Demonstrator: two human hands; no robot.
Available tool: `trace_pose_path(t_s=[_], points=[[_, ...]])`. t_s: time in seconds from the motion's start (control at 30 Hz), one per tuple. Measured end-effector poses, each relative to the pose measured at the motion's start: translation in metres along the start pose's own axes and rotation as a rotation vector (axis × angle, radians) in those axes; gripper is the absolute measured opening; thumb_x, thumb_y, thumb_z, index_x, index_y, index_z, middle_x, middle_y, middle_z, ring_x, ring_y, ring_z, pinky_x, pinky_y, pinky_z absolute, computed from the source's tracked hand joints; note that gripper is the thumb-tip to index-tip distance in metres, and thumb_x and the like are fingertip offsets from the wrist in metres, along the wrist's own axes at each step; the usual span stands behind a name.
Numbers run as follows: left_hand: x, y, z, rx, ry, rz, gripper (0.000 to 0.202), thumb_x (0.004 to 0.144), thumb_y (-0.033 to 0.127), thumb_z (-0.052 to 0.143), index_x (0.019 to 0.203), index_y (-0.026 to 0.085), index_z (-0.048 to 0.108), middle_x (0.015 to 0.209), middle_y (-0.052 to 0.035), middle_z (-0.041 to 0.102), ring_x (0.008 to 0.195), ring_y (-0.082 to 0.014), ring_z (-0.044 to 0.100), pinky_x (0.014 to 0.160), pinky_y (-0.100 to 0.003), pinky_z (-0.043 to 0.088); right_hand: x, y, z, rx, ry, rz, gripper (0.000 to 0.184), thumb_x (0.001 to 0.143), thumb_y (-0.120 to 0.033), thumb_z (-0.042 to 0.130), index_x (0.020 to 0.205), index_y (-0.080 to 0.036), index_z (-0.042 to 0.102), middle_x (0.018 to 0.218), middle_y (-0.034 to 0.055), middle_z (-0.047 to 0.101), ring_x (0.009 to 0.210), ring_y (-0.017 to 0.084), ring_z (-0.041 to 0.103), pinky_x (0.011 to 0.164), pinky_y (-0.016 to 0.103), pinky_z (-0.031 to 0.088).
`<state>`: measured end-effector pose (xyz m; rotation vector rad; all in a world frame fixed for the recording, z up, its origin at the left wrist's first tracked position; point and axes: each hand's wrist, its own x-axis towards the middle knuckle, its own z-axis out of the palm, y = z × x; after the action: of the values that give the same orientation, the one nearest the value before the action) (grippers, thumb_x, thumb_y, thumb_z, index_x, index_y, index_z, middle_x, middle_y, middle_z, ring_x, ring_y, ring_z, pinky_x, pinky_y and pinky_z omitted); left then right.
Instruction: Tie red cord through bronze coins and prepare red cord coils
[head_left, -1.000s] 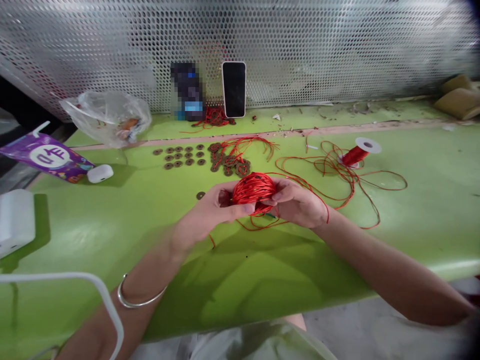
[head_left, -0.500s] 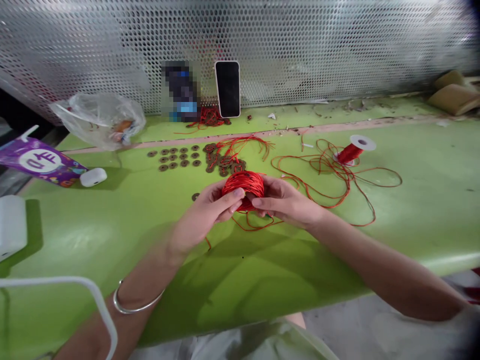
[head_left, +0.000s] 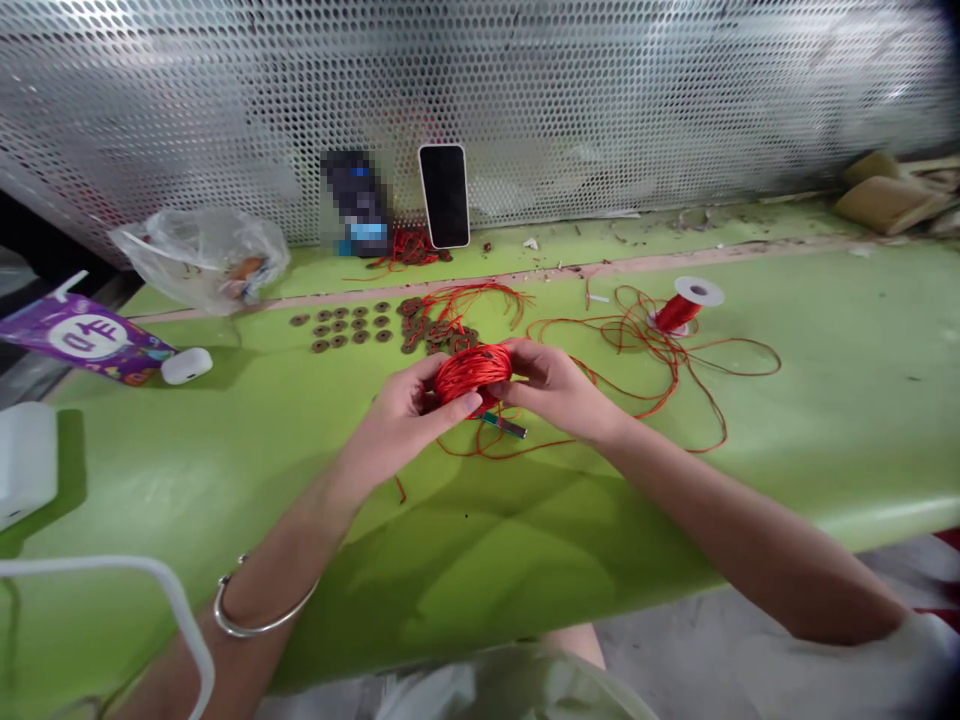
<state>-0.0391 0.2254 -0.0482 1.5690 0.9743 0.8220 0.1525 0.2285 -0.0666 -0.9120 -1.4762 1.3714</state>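
Observation:
Between my two hands, just above the green table, is a thick coil of red cord (head_left: 474,370). My left hand (head_left: 409,408) grips its left side, thumb along the front. The right side is held by my right hand (head_left: 551,388), with fingers over the top and thumb in front. Below the coil lies a small dark shiny strip (head_left: 504,425) among loose strands of red cord (head_left: 491,455). Just beyond my hands is a heap of brown coins tied with red cord (head_left: 442,335). Left of it, several loose coins (head_left: 360,323) sit in rows.
A spool of red cord (head_left: 679,312) stands at right amid tangled cord. Two phones, one black-screened (head_left: 445,197), lean against the perforated metal panel (head_left: 570,100). At left are a clear plastic bag (head_left: 195,255), a purple packet (head_left: 86,340), a white case (head_left: 187,366) and a white tube (head_left: 150,566).
Both hands have turned the coil slightly, and its wound outer side shows more. The dark strip below it has come into view. The whole view has shifted a little.

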Motion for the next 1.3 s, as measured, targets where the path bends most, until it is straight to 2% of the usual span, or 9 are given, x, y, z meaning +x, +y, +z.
trace_pose_path(t_s=[0.2,0.37,0.57,0.73,0.93,1.03,1.1,1.17,1.3], points=[[0.008,0.008,0.007,-0.13,0.052,-0.067,0.031,0.075,0.035,0.072,0.097,0.017,0.063,0.071,0.0031,0.058,0.05,-0.005,0.04,0.042,-0.017,0.028,0.005,-0.002,-0.007,0.065,-0.002,0.008,0.024,0.072,-0.023,0.072,0.093,-0.015,0.063,0.093,0.0039,0.068,0.079,0.013,0.063,0.079,0.028,0.051],[0.009,0.011,0.013,-0.154,0.098,-0.095,0.031,0.069,0.034,0.076,0.088,0.016,0.061,0.062,0.0059,0.05,0.043,-0.0027,0.026,0.038,-0.019,0.016,0.006,-0.002,-0.011,0.151,-0.023,0.038,0.024,0.069,-0.022,0.076,0.089,-0.014,0.065,0.087,0.0022,0.068,0.072,0.01,0.062,0.069,0.023,0.05],[0.012,0.004,0.016,-0.369,0.002,-0.123,0.025,0.075,0.036,0.071,0.08,0.016,0.057,0.065,0.0046,0.05,0.04,-0.0006,0.021,0.038,-0.02,0.01,0.005,0.001,-0.014,0.323,-0.182,0.166,0.031,0.066,-0.032,0.08,0.086,-0.014,0.064,0.072,-0.0005,0.064,0.05,0.004,0.046,0.043,0.016,0.036],[0.013,0.002,0.02,-0.426,-0.054,-0.16,0.028,0.079,0.042,0.067,0.079,0.016,0.055,0.069,0.0036,0.053,0.038,0.0001,0.018,0.038,-0.022,0.01,0.002,-0.003,-0.009,0.522,-0.189,0.209,0.025,0.068,-0.032,0.078,0.077,-0.015,0.062,0.068,-0.0031,0.06,0.045,0.002,0.036,0.041,0.017,0.027],[0.005,0.003,0.018,-0.226,0.085,-0.082,0.037,0.086,0.055,0.053,0.101,0.021,0.054,0.05,0.0099,0.03,0.038,-0.0051,0.016,0.04,-0.025,0.01,0.0,-0.006,-0.006,0.616,-0.06,0.286,0.024,0.068,-0.03,0.078,0.076,-0.017,0.06,0.073,-0.0044,0.058,0.047,0.002,0.029,0.041,0.018,0.025],[-0.001,0.0,0.014,-0.071,0.148,-0.138,0.048,0.089,0.06,0.043,0.118,0.021,0.047,0.058,0.0063,0.043,0.04,-0.0065,0.025,0.04,-0.025,0.017,0.0,-0.006,-0.009,0.609,0.011,0.264,0.023,0.069,-0.032,0.077,0.075,-0.018,0.06,0.073,-0.005,0.055,0.048,0.003,0.025,0.041,0.018,0.026],[-0.005,-0.003,0.014,0.07,0.141,-0.152,0.049,0.088,0.058,0.049,0.12,0.021,0.045,0.083,-0.0011,0.057,0.049,-0.0073,0.038,0.044,-0.023,0.027,0.0,-0.006,-0.011,0.605,0.04,0.251,0.023,0.069,-0.033,0.077,0.074,-0.018,0.061,0.068,-0.0055,0.051,0.048,0.004,0.023,0.041,0.018,0.025],[-0.009,-0.006,0.017,0.211,0.14,-0.126,0.048,0.085,0.053,0.056,0.12,0.021,0.042,0.108,-0.0064,0.057,0.058,-0.0082,0.046,0.05,-0.024,0.035,0.0,-0.006,-0.013,0.592,0.066,0.246,0.023,0.068,-0.035,0.078,0.074,-0.019,0.062,0.064,-0.006,0.046,0.048,0.004,0.023,0.042,0.019,0.025],[-0.016,-0.003,0.029,0.45,0.2,-0.09,0.048,0.087,0.045,0.056,0.122,0.018,0.035,0.08,0.001,0.055,0.044,-0.0073,0.034,0.045,-0.024,0.028,0.0,-0.009,-0.014,0.543,0.088,0.246,0.028,0.066,-0.04,0.078,0.074,-0.019,0.062,0.055,-0.0073,0.037,0.047,0.005,0.024,0.042,0.02,0.026]])
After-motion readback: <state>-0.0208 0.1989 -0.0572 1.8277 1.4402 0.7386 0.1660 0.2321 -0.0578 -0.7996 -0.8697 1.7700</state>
